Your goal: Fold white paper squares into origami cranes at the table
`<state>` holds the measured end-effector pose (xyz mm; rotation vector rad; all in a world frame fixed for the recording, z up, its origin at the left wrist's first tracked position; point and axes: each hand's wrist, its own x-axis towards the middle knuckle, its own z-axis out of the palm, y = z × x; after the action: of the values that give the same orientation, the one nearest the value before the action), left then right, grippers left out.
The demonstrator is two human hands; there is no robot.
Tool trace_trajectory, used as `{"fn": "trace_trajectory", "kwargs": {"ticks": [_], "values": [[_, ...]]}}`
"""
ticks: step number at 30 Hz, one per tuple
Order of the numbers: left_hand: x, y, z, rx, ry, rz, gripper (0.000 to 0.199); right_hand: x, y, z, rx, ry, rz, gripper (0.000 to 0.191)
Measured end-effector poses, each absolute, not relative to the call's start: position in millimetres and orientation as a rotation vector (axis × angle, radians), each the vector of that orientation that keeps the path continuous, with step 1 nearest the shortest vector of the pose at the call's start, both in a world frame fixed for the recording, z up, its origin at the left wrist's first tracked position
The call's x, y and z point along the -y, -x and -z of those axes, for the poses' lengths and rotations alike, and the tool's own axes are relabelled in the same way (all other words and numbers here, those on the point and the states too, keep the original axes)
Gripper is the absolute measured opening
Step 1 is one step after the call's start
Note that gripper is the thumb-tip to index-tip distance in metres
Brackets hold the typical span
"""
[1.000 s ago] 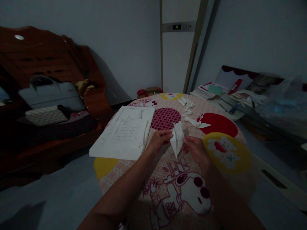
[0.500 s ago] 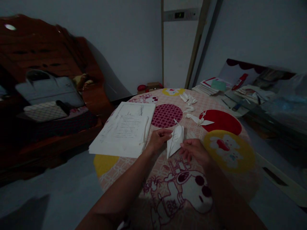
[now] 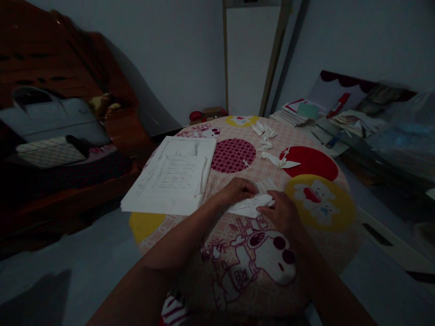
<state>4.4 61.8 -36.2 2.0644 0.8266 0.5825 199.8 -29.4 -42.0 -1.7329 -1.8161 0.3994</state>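
Observation:
A folded sheet of white paper (image 3: pixel 249 206) lies low over the round table, its pointed end toward the left. My left hand (image 3: pixel 237 191) grips its far edge with bent fingers. At the paper's right end, my right hand (image 3: pixel 281 209) pinches it between thumb and fingers. Behind my hands a pale paper piece (image 3: pixel 267 184) rests on the cloth. Farther back are a folded paper crane (image 3: pixel 280 161) and more folded white paper shapes (image 3: pixel 264 130).
A thick stack of printed sheets (image 3: pixel 170 181) covers the table's left side. The patterned tablecloth (image 3: pixel 234 156) carries cartoon prints. A wooden bench (image 3: pixel 115 131) with a grey bag (image 3: pixel 68 120) stands at left. Papers and a plastic bag (image 3: pixel 408 140) fill the glass table at right.
The folded paper has turned from upright to lying sideways. My left hand has moved to its far edge, and my right hand now holds its right end. The view has tilted down slightly.

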Motion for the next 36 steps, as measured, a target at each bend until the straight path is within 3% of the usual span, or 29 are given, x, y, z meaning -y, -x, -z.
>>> {"fn": "trace_trajectory", "kwargs": {"ticks": [4, 9, 19, 23, 28, 36], "values": [[-41.3, -4.7, 36.7, -1.090, -2.309, -0.726, 0.022, 33.4, -206.0, 51.2, 1.990, 1.604, -0.245, 0.038], [-5.3, 6.5, 40.8, -1.232, -2.252, -0.712, 0.016, 27.5, -211.9, 48.8, 2.028, 1.594, -0.250, 0.045], [7.9, 10.8, 38.1, -1.158, -2.220, -0.754, 0.033, 10.5, -209.9, 42.6, 1.434, 1.676, -1.025, 0.040], [10.0, 9.6, 45.9, -1.164, -2.312, -0.721, 0.041, 6.4, -209.5, 44.5, 1.294, 1.678, -1.198, 0.029], [11.5, 10.6, 57.6, -1.134, -2.440, -0.765, 0.036, 4.8, -205.1, 37.3, 1.544, 1.749, -0.998, 0.007], [10.9, 14.9, 63.8, -1.051, -2.489, -0.803, 0.026, 12.4, -213.5, 38.8, 2.168, 1.488, -0.401, 0.015]]}}
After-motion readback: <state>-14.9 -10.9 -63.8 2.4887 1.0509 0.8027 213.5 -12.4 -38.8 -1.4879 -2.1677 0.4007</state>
